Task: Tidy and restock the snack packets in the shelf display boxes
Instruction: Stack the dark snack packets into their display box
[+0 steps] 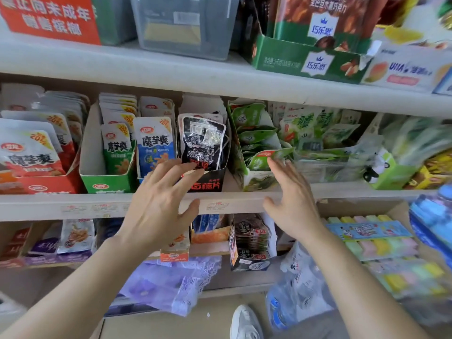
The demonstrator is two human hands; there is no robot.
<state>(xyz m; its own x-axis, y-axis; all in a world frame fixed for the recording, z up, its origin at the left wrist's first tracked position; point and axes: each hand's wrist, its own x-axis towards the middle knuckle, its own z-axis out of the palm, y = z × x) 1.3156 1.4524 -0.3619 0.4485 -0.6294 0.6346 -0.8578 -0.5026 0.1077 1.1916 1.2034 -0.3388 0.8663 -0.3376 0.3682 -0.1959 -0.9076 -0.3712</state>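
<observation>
Snack packets [117,145], upright in open cardboard display boxes along the middle shelf [73,206]. From the left: red box [49,187] full of white-and-red packets; green box [107,185] only partly filled, with free space at its left side; blue packets [155,143] just beside; then black box [208,184] with one shiny black packet [203,143] in front, a little crumpled. Left grip [159,199] spread wide, fingertips at the lower edge of this black packet, seemingly touching, pinching nothing. Right grip [291,192] with straight fingers, holding nothing, near a torn box [237,165] of green packets [256,138], untidy and tilted.

Probably light, soft, slippery foil; easy to bend, not fragile. Best taken by the flat top seam or by both side edges, several together, not squeezed in the middle.

Shelf board pale and smooth, price labels on the front edge. More boxes on the shelves above and below. Purple plastic bag [171,285] and a white shoe [244,321] lower down, by the floor.
</observation>
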